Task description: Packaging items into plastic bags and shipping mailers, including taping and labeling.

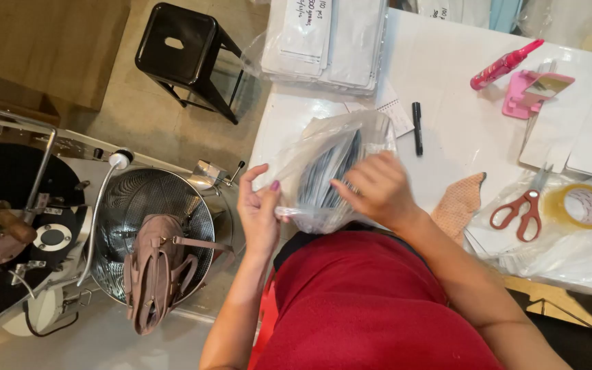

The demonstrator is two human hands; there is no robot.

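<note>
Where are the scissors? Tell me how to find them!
Look at the white table, on the person's right side. Beside the roll of clear tape, on plastic sheets, lie the scissors. They are the only thing there with red loop handles.

A single head-worn camera looks steeply down from above the person's torso. It frames the white table (447,103) edge at close range, with both hands near frame centre. The floor and a black stool (176,44) fill the left half. There is no second view.
</note>
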